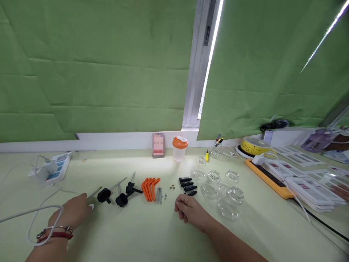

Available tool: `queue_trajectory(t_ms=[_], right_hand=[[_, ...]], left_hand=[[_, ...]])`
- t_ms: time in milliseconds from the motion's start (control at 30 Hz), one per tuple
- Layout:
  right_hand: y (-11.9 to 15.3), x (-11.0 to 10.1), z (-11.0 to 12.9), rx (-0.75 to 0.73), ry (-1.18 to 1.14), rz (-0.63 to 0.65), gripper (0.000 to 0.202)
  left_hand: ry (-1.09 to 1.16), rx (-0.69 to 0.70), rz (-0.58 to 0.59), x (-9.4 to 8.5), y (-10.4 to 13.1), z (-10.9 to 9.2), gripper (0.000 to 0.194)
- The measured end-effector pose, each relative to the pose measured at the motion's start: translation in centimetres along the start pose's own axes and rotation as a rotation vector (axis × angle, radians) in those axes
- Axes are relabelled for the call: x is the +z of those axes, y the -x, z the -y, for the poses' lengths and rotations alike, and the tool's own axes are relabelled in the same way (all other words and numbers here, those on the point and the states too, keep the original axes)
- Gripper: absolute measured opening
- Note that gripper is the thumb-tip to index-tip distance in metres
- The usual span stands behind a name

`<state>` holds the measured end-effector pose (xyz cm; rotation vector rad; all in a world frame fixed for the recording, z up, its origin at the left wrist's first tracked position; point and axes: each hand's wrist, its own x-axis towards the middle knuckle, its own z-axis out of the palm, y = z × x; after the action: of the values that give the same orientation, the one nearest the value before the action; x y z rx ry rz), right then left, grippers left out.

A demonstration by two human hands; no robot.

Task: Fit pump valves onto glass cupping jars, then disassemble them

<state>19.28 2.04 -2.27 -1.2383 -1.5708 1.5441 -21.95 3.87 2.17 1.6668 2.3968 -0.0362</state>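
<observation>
My left hand lies low at the left, fingers closed around the near end of a thin metal rod; its grip end is hidden. Right of it are several black plastic pieces with metal rods. My right hand rests loosely curled on the table, with nothing visible in it. Just beyond its knuckles lie several black ribbed pieces. Between the hands are orange bent handles, long metal screws and tiny brass parts. Clear glass jars stand right of my right hand.
A shaker cup with an orange lid stands at the back, beside a phone-like panel. Power strips and an orange one flank the table. Clear trays fill the right side. A white cable crosses my left wrist.
</observation>
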Motion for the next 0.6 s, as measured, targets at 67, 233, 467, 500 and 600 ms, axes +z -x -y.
queue_trajectory(t_ms=[67,233,467,500,600], right_hand=[[0.0,0.0,0.0,-0.004,0.006,-0.001,0.024],[-0.1,0.1,-0.1,-0.01,0.016,-0.001,0.024],[-0.5,0.4,-0.6,0.0,-0.057,-0.063,0.036],[-0.5,0.4,-0.5,0.013,-0.053,-0.072,0.045],[-0.7,0.5,0.0,0.057,-0.013,-0.085,0.062]], left_hand=[[-0.008,-0.011,-0.023,-0.1,0.1,-0.2,0.023],[-0.126,0.013,-0.228,-0.9,1.6,-2.1,0.029],[-0.098,0.473,-0.557,1.1,4.3,-9.4,0.044],[-0.092,0.519,-0.545,1.8,4.3,-10.2,0.047],[-0.11,0.574,-0.467,3.6,3.9,-11.3,0.051]])
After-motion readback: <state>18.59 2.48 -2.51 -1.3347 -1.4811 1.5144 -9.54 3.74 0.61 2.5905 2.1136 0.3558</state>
